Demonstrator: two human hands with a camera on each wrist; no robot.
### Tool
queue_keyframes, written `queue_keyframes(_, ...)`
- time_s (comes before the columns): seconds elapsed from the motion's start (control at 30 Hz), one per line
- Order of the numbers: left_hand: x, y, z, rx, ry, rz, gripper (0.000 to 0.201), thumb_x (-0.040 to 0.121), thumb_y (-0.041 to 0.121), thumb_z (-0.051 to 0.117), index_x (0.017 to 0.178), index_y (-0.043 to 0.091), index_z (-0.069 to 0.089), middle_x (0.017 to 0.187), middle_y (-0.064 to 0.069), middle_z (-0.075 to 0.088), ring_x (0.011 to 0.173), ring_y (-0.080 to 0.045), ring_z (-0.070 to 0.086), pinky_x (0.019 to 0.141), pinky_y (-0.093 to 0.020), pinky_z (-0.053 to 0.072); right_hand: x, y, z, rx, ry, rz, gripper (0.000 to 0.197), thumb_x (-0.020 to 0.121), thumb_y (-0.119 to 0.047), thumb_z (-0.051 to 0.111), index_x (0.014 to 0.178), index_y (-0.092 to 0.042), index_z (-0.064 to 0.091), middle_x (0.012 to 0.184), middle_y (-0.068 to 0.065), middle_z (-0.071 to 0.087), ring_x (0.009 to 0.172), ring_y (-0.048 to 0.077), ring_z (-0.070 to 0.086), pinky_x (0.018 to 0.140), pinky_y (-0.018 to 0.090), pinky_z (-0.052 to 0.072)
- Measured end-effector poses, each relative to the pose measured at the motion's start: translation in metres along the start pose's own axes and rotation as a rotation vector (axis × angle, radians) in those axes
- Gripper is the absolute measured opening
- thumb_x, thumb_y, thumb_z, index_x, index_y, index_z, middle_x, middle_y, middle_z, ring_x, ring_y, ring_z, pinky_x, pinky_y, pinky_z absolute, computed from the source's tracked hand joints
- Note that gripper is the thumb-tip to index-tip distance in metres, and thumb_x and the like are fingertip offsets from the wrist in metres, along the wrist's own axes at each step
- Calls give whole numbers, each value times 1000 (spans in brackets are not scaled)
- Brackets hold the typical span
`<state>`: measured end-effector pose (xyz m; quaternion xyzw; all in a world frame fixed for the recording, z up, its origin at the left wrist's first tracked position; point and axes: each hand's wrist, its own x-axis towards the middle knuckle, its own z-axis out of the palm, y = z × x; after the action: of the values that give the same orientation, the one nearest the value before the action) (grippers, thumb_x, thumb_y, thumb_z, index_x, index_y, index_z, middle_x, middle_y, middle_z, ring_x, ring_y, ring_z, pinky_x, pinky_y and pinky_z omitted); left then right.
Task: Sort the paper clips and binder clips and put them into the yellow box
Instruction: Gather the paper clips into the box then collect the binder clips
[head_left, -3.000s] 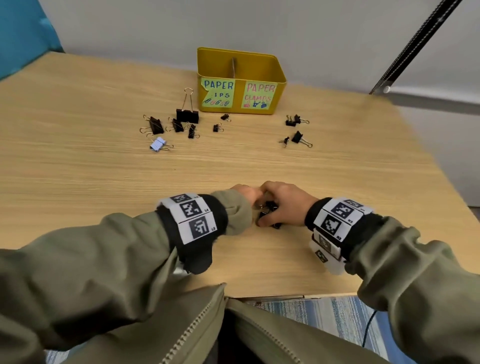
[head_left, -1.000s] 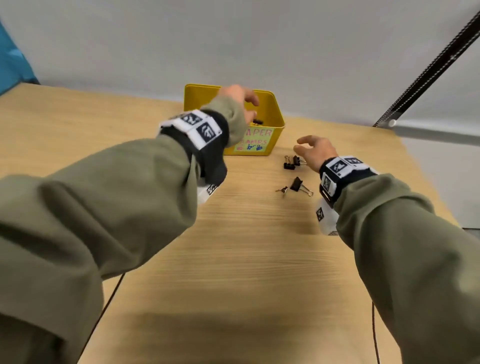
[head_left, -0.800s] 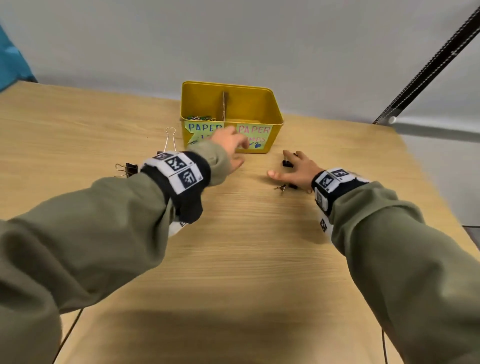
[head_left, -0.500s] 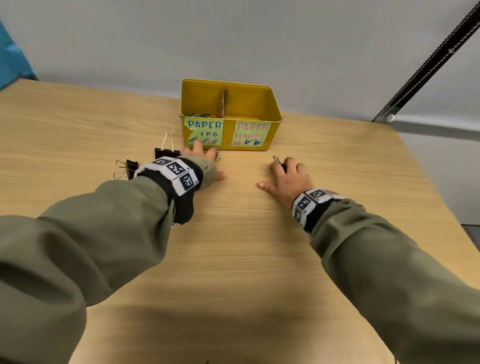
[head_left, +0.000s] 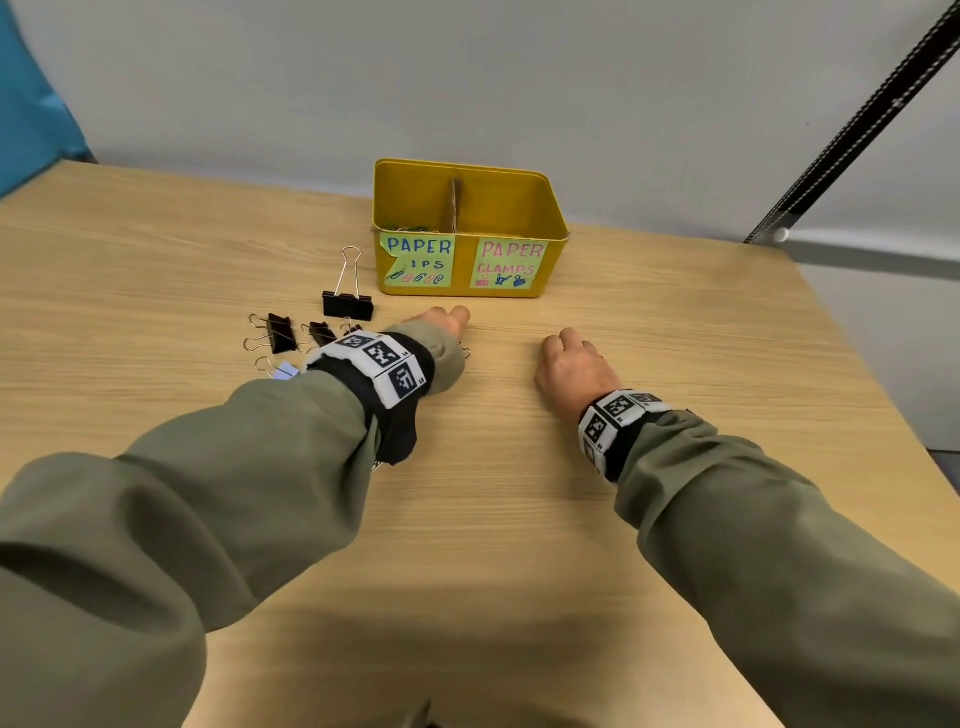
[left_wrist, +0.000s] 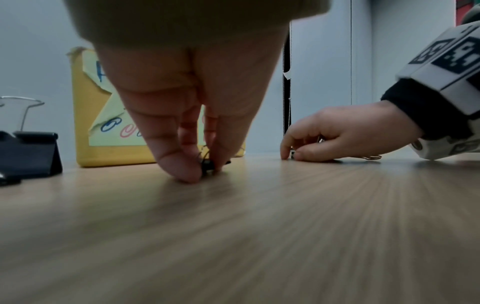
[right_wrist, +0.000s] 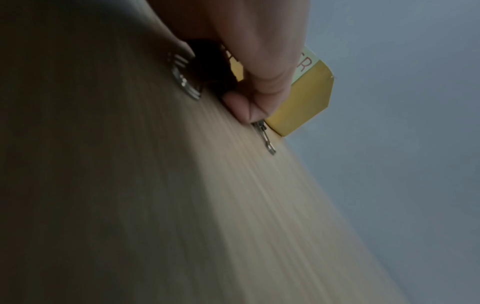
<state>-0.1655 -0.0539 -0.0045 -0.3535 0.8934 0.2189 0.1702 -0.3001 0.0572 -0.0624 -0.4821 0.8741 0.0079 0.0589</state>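
Observation:
The yellow box (head_left: 550, 208) stands at the back of the table, split into a paper-clip side on the left and a clamp side on the right. My left hand (head_left: 448, 323) is down on the table in front of it. In the left wrist view its thumb and fingers (left_wrist: 179, 170) pinch a small black binder clip (left_wrist: 207, 164). My right hand (head_left: 567, 361) lies curled on the table to the right, its fingers round black binder clips (right_wrist: 207, 70) whose wire handles (right_wrist: 269, 142) stick out.
Left of my left wrist lie a large black binder clip (head_left: 347, 305) with one handle up, two medium black ones (head_left: 279, 332) and a pale blue one (head_left: 284, 372). Colored paper clips (head_left: 408, 227) show in the box's left side. A black rail (head_left: 857, 119) runs up the wall at right.
My left hand left the box's right side and came down to the table in front of it, onto a small clip. My right hand covered the clips right of the box and drew them nearer.

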Motion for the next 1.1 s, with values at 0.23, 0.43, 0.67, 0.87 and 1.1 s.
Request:
queue_keyframes(0.23,14,-8,4,15,-11,41,17,91,9,48,106,11,55,96,-5,44,86,-18,42,75,-25,33,1,-2,-18,284,-3,114,29,91,-19,44,109,0,56,108,17,55,101,32,55,84,33,44)
queue_keyframes(0.43,10,-2,-10,-430,57,80,15,88,4,51,80,15,45,85,-6,51,76,-22,51,67,-32,48,31,-5,-71,1364,-17,546,24,90,-18,45,67,-11,45,67,7,45,57,21,45,52,30,40)
queue_keyframes(0.67,37,12,-90,-869,493,203,23,87,3,58,74,20,49,68,1,50,65,-24,57,56,-31,52,88,-34,-140,1568,134,449,43,91,-49,47,68,-12,48,63,3,45,55,20,46,53,28,42)
queue_keyframes(0.87,50,6,-98,-634,491,173,29,91,31,53,114,15,59,109,-5,62,102,-23,60,90,-32,50,98,-41,-155,1247,32,364,73,89,-63,32,132,-6,51,137,14,53,122,30,53,107,45,40)
queue_keyframes(1.1,13,-70,-65,-454,580,-143,38,91,42,43,125,24,48,136,-8,40,126,-27,40,106,-49,37,48,9,-88,524,76,443,51,90,-43,48,126,-8,58,133,16,57,119,33,54,103,39,44)
